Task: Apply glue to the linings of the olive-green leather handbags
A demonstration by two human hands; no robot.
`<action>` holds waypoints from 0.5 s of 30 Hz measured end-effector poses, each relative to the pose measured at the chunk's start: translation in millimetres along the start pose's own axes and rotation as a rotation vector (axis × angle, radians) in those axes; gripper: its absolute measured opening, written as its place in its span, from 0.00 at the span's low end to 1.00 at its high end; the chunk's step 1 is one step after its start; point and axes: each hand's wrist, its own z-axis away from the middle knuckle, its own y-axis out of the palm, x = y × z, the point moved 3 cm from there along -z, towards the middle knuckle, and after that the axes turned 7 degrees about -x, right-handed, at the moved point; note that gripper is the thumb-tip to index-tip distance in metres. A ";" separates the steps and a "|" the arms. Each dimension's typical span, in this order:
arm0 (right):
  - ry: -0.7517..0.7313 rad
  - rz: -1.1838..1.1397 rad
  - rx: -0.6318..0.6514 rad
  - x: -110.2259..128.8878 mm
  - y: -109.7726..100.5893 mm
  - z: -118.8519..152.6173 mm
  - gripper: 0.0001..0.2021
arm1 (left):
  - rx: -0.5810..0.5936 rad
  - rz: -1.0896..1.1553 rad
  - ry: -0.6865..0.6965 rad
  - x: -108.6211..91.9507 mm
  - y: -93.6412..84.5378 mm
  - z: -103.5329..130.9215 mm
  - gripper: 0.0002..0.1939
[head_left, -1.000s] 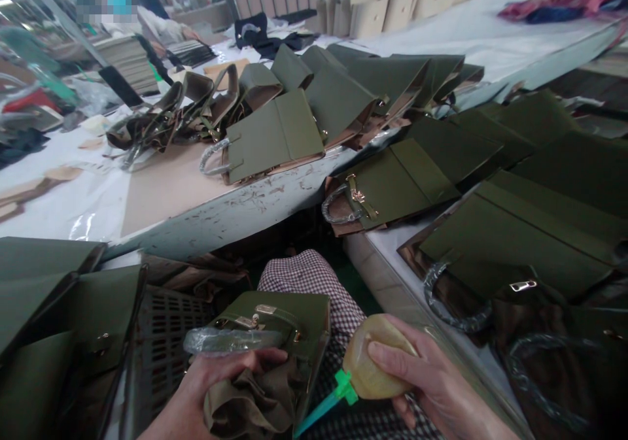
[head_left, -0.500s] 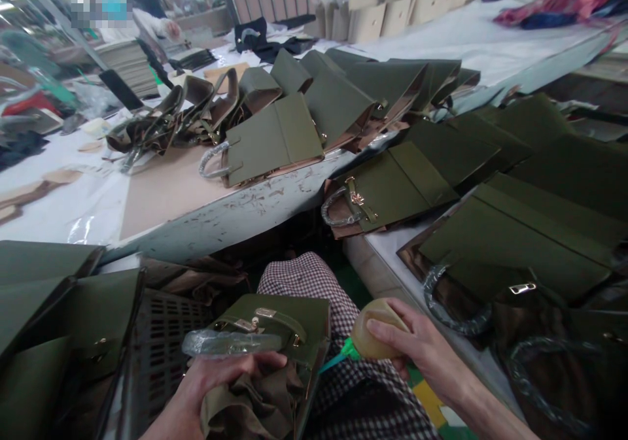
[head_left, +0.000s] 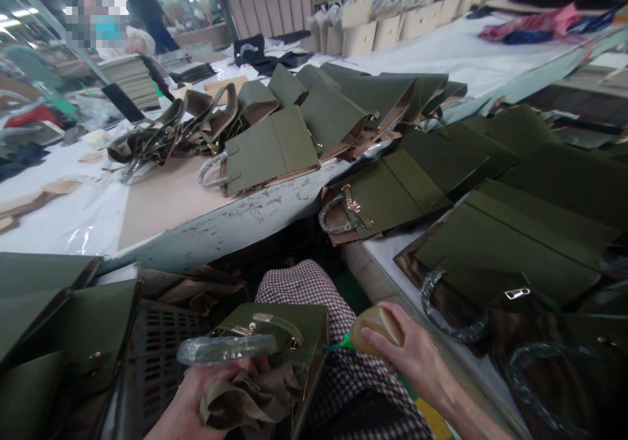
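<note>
An olive green handbag [head_left: 307, 325] lies across my lap on a checked cloth [head_left: 314, 286]. Its handle [head_left: 230, 348] is wrapped in clear plastic, and gold hardware shows on the strap. My left hand [head_left: 206, 388] is closed on the bag below the handle, beside bunched brown lining [head_left: 250, 394]; some of its fingers are hidden. In my right hand [head_left: 405, 342] is a yellowish squeeze bottle [head_left: 375, 329] with a green neck and a thin bluish nozzle. The nozzle tip is at the bag's right side edge; whether it touches cannot be told.
More green handbags lie on the table ahead [head_left: 171, 198], on a surface at right [head_left: 383, 257] and at lower left [head_left: 44, 303]. A dark plastic crate [head_left: 161, 335] stands left of my lap. Cream bags [head_left: 360, 38] line the back, and a person stands at far left.
The squeeze bottle has tilted slightly and moved a little left, its nozzle now closer along the bag's edge. My left hand keeps its hold. The whole view has shifted slightly.
</note>
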 end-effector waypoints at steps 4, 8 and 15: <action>-0.078 -0.043 -0.017 5.1 -0.1 3.0 0.27 | 0.020 -0.091 0.030 4.0 -3.3 4.1 0.11; -0.062 -0.174 -0.008 8.5 -7.0 7.7 0.23 | -0.126 -0.230 0.031 4.6 -10.0 12.3 0.08; 0.241 -0.712 0.098 9.2 -19.8 8.3 0.27 | 0.001 -0.358 0.204 -21.2 -17.1 -4.8 0.09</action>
